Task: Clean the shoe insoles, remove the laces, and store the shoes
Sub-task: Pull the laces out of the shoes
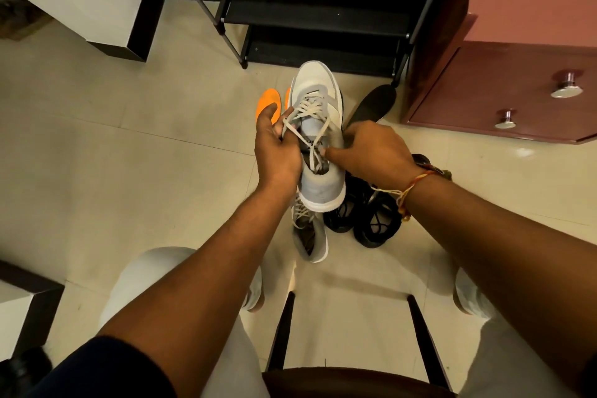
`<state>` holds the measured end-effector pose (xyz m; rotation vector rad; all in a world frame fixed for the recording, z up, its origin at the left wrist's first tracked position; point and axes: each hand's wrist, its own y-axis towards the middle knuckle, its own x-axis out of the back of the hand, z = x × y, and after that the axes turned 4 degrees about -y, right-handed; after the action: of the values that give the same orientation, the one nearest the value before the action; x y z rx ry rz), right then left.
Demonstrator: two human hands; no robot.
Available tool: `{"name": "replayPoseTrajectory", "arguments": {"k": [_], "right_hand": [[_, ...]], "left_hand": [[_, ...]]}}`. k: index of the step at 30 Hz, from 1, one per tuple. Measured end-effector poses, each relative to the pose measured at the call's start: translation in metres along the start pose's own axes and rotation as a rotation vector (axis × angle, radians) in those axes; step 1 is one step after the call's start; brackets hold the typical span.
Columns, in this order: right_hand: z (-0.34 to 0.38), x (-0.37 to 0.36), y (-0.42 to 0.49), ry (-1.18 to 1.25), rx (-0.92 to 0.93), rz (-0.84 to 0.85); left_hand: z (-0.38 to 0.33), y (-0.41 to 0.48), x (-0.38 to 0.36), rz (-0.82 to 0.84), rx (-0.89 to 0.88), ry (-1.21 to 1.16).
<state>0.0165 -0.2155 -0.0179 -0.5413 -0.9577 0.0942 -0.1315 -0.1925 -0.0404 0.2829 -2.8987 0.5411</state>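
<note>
Unlacing is the step judged to be in hand: a grey and white mesh sneaker (318, 126) is held above the tiled floor (129, 145), toe pointing away. A loop of the flat, pale lace (303, 129) is gripped by the curled left hand (277, 149), while the lace near the tongue is pinched by the right hand (368, 152). Next, the lace would need drawing out of each eyelet in turn. Below, the matching sneaker (310, 236) lies beside black shoes (361, 216). Smooth orange insoles (268, 103) and a dark insole (374, 103) rest before a black shoe rack (323, 10).
</note>
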Motion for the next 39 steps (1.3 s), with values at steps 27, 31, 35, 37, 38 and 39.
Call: {"name": "replayPoseTrajectory", "arguments": {"k": [27,31,35,37,38,39], "right_hand": [[-0.030,-0.133,-0.001,-0.091,-0.022,0.388],[-0.056,-0.170,-0.004,-0.185,-0.067,0.450],[-0.067,-0.208,-0.001,-0.150,-0.152,0.474],[-0.072,-0.230,0.001,-0.069,-0.218,0.473],[-0.075,-0.239,0.001,-0.017,-0.253,0.475],[-0.077,-0.249,0.001,0.030,-0.283,0.481]], "left_hand": [[0.132,-0.012,0.090,-0.101,0.829,0.237],[0.237,0.012,0.112,-0.084,0.880,0.410],[0.235,0.006,0.112,-0.127,0.790,0.645],[0.255,0.012,0.115,-0.118,0.733,0.771],[0.257,0.011,0.117,-0.090,0.727,0.805],[0.264,0.015,0.118,-0.089,0.731,0.818]]}}
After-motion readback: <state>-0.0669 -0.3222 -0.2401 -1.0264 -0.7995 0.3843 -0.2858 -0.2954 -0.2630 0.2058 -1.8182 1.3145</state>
